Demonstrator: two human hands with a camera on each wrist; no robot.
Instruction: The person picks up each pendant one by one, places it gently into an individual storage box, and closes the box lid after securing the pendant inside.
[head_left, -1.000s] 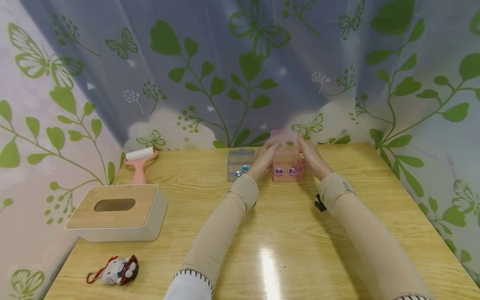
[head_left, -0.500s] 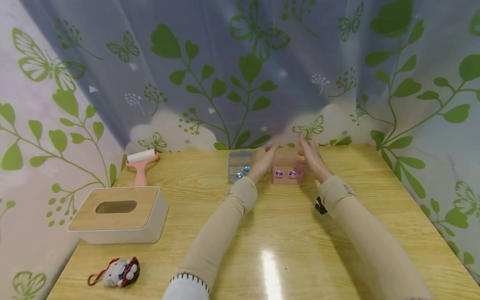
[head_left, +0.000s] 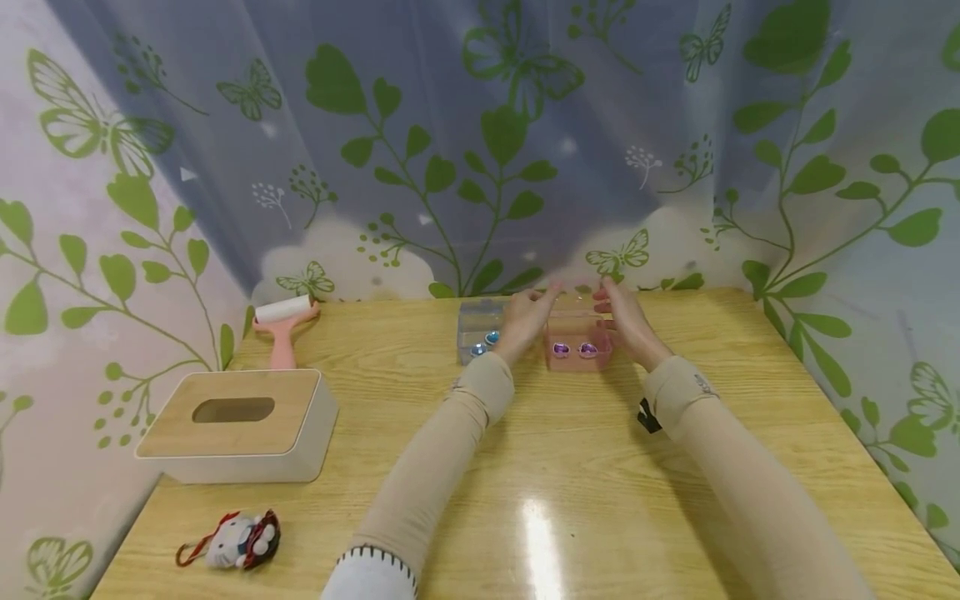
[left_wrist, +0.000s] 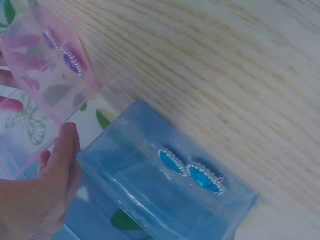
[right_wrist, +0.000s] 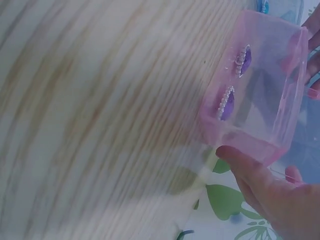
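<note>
A see-through pink box (head_left: 577, 364) stands at the back of the table between both hands, its lid folded back. Two purple gem pieces with silver beaded rims (right_wrist: 227, 103) sit on its front wall. My left hand (head_left: 527, 318) holds the lid's left side; the left wrist view shows the thumb (left_wrist: 66, 142) near the hinge, a fingertip behind the clear plastic. My right hand (head_left: 628, 323) holds the other side, its thumb (right_wrist: 235, 155) against the box's end wall. Close by on the left is a similar blue box (left_wrist: 145, 165) with two blue gem pieces (left_wrist: 205, 179).
A patterned curtain (head_left: 405, 208) hangs right behind the boxes. On the left stand a pink-handled lint roller (head_left: 282, 333) and a tissue box with a wooden top (head_left: 232, 417). A plush cat keychain (head_left: 242, 540) lies near the front left.
The pink lid stood upright a second ago and now lies lower, tipped back. Both hands have come down slightly with it. The gem pieces and the blue box keep their places.
</note>
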